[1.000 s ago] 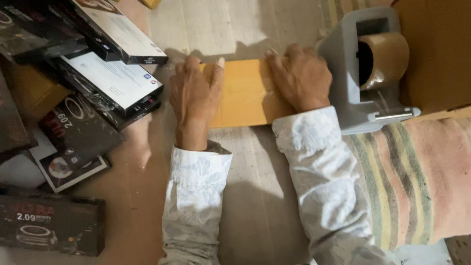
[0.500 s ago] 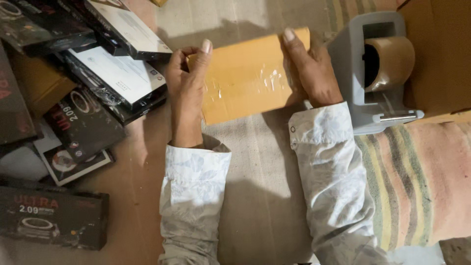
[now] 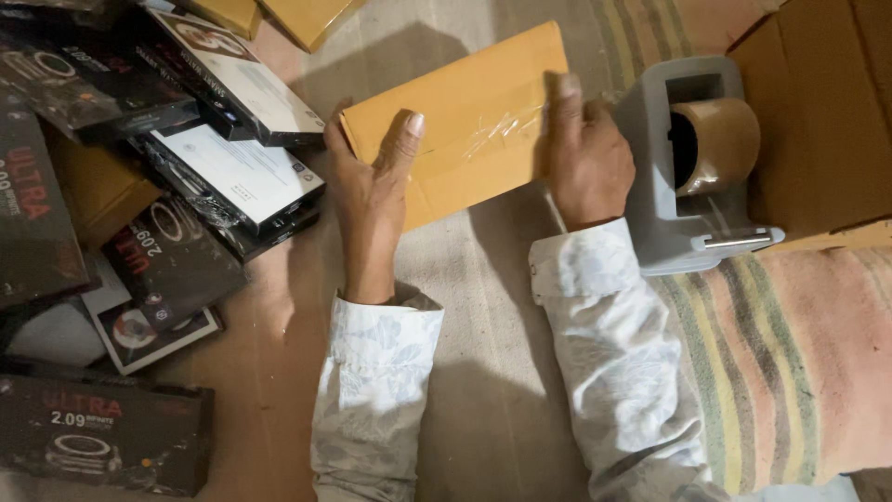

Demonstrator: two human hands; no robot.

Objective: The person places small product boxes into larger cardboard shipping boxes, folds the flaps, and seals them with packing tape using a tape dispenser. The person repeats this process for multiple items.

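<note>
- The yellow-brown parcel (image 3: 465, 121) sits at twelve o'clock, tilted, its right end higher, held above the cloth-covered floor (image 3: 483, 307).
- The left hand (image 3: 367, 200) clamps its left end, thumb on top; the right hand (image 3: 585, 153) grips the right edge.
- Clear tape (image 3: 497, 125) crosses the face; pressing it flat from the middle outward would likely seat it best.
- Keep clear of the grey tape dispenser (image 3: 688, 177) at two o'clock and the dark boxes (image 3: 186, 186) at nine.

Left hand (image 3: 372, 191) and right hand (image 3: 587, 158) hold a taped yellow envelope (image 3: 465, 121) beside a grey tape dispenser (image 3: 692, 167)
</note>
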